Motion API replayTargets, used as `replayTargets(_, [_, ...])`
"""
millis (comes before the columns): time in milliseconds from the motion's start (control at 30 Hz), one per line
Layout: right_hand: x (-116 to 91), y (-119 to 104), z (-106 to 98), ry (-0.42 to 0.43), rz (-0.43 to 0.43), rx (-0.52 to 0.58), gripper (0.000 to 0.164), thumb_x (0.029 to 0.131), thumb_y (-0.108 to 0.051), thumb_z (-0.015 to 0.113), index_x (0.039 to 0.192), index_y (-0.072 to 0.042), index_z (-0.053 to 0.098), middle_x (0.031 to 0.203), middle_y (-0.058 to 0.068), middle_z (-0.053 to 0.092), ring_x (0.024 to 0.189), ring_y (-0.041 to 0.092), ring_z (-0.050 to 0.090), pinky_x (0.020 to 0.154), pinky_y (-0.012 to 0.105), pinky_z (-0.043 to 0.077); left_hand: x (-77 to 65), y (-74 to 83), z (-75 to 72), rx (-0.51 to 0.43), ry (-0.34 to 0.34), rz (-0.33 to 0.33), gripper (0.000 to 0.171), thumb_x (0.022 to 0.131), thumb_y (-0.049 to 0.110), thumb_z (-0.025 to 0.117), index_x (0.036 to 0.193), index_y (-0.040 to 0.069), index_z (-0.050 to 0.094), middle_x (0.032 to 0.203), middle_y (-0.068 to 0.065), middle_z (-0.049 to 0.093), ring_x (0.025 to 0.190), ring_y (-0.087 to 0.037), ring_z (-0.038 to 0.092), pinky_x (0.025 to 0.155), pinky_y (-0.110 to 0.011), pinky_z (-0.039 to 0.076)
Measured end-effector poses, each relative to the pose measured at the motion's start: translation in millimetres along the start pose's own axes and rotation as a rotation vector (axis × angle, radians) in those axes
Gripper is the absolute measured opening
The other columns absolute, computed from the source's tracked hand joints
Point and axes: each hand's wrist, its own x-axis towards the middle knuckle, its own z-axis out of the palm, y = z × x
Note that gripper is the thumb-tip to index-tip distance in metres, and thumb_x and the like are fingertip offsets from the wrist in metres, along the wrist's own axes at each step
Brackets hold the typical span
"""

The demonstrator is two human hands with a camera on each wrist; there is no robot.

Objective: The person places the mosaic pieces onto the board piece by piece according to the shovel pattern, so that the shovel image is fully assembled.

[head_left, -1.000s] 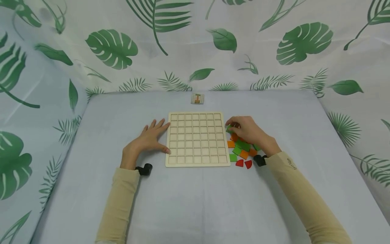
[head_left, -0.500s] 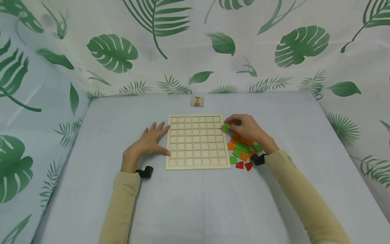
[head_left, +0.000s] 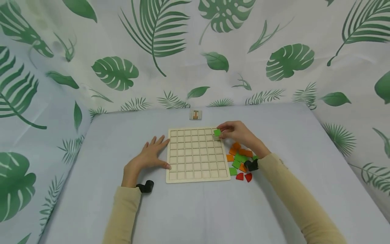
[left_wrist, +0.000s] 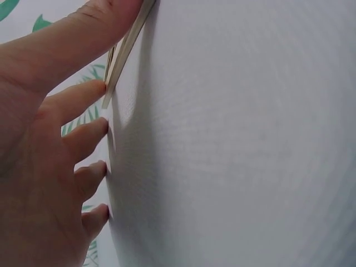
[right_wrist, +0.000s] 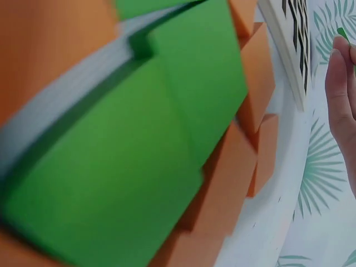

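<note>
A pale wooden grid board [head_left: 196,152] lies flat on the table, its square cells bare. My right hand [head_left: 239,133] pinches a green square tile [head_left: 217,132] between thumb and fingers over the board's far right corner. In the right wrist view only part of the right hand [right_wrist: 342,94] shows at the right edge. My left hand [head_left: 150,154] rests spread at the board's left edge, thumb on the near part of the rim and fingertips on the cloth. The left wrist view has the left thumb [left_wrist: 78,39] against the board's side.
Right of the board lies a loose pile of orange tiles [head_left: 233,151] and green tiles [head_left: 240,158], with red quarter-round pieces [head_left: 240,176] in front. A small patterned card [head_left: 195,115] lies behind the board. A leaf-print cloth [head_left: 170,40] hangs behind the table.
My right hand has carried the green tile left from beside the pile to over the board's far right corner. My left hand stays at the board's edge. The head view has tilted up.
</note>
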Motion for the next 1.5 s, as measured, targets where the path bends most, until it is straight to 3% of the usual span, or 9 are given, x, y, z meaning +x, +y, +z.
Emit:
replayTargets(300, [13, -4, 13, -0.022, -0.007, 0.06, 0.034, 0.099, -0.007, 0.064, 0.132, -0.003, 0.067, 0.12, 0.018, 0.071, 0.103, 0.028, 0.074, 0.098, 0.046, 0.058, -4.0, -3.5, 5.4, -0.01, 0.004, -0.013, 0.115, 0.076, 0.044, 0.089, 0.164, 0.009, 0.024, 0.172, -0.02, 0.009, 0.158, -0.047, -0.002, 0.126, -0.066, 0.0])
replayTargets(600, [29, -9, 21, 0.017, 0.027, -0.024, 0.031, 0.097, -0.011, 0.067, 0.127, -0.005, 0.072, 0.113, 0.015, 0.07, 0.101, 0.024, 0.07, 0.093, 0.04, 0.052, -5.6, -3.0, 2.6, -0.012, 0.016, -0.001, 0.114, 0.076, 0.042, 0.09, 0.164, 0.008, 0.026, 0.172, -0.02, 0.01, 0.158, -0.048, -0.001, 0.126, -0.067, 0.0])
replayTargets(933, [39, -16, 25, -0.021, -0.029, -0.04, 0.035, 0.095, -0.013, 0.074, 0.128, -0.001, 0.072, 0.118, 0.018, 0.074, 0.1, 0.026, 0.073, 0.101, 0.048, 0.054, -5.6, -2.2, 3.3, -0.014, 0.02, -0.003, 0.114, 0.076, 0.042, 0.09, 0.164, 0.009, 0.025, 0.172, -0.019, 0.009, 0.158, -0.046, -0.002, 0.126, -0.066, -0.001])
replayTargets(1267, [46, -23, 31, -0.051, -0.045, -0.095, 0.035, 0.095, -0.016, 0.075, 0.127, -0.002, 0.072, 0.123, 0.017, 0.073, 0.111, 0.03, 0.067, 0.098, 0.045, 0.055, -5.5, -0.1, 3.1, -0.021, 0.018, -0.005, 0.113, 0.076, 0.041, 0.09, 0.164, 0.009, 0.026, 0.172, -0.019, 0.01, 0.158, -0.046, -0.002, 0.126, -0.066, -0.001])
replayTargets(1500, [49, -25, 34, -0.015, -0.053, -0.163, 0.034, 0.094, -0.02, 0.076, 0.126, -0.006, 0.074, 0.118, 0.014, 0.073, 0.103, 0.029, 0.067, 0.087, 0.042, 0.057, -3.3, -1.6, 2.8, -0.01, 0.03, 0.007, 0.114, 0.076, 0.044, 0.09, 0.164, 0.01, 0.026, 0.172, -0.019, 0.01, 0.158, -0.047, -0.001, 0.126, -0.066, 0.0])
